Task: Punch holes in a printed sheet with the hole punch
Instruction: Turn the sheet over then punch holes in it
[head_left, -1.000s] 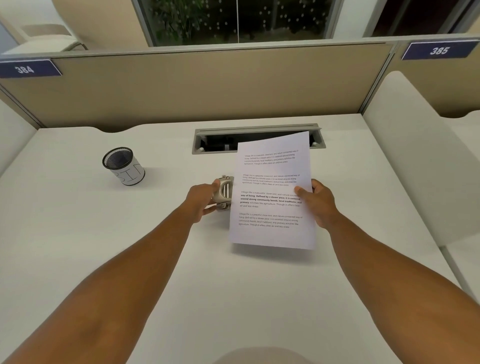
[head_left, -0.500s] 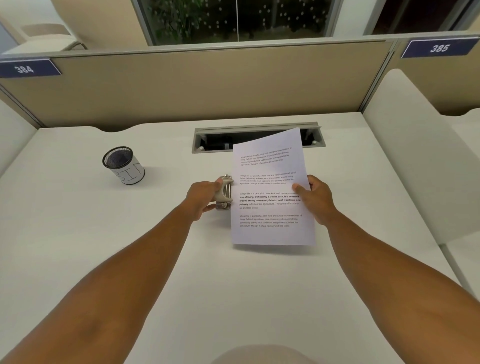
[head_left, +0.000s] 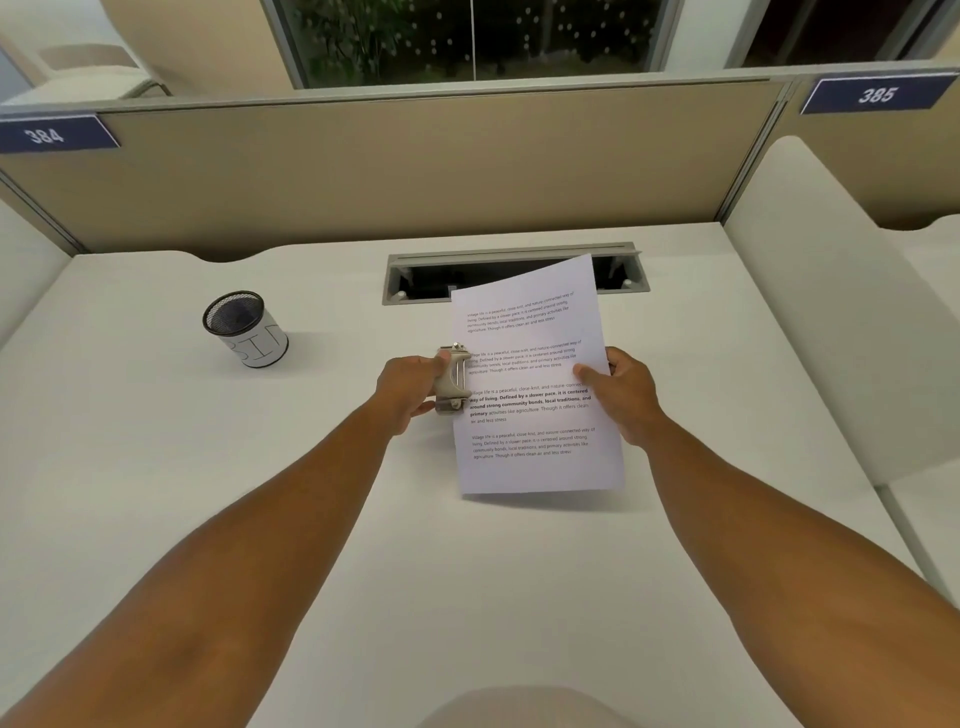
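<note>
Left hand (head_left: 410, 387): thumb on top of the hole punch (head_left: 453, 379), fingers curled under and around its near side; a full grip, steadying the tool on the white desk (head_left: 156, 467).

Right hand (head_left: 626, 392): thumb laid on the printed face, fingers behind the right edge; a pinch on the printed sheet (head_left: 535, 384).

Printed sheet: four blocks of text, third partly bold. Held just right of the hole punch, its left edge meeting the punch's mouth. Whether the edge is inside the slot cannot be told. Near end close to the desk, far corner raised and bowed.

Hole punch: beige, small, two-hole type, level with the middle of the sheet's left edge.

Beyond the hole punch: open cable tray (head_left: 415, 280). Well left of it: mesh pen cup (head_left: 245, 328).

Risks, as judged: the sheet sits skewed to the punch, so holes may land uneven or near the text; a bowed edge may crease or seat shallow; pressing one-handed may shift the punch.
</note>
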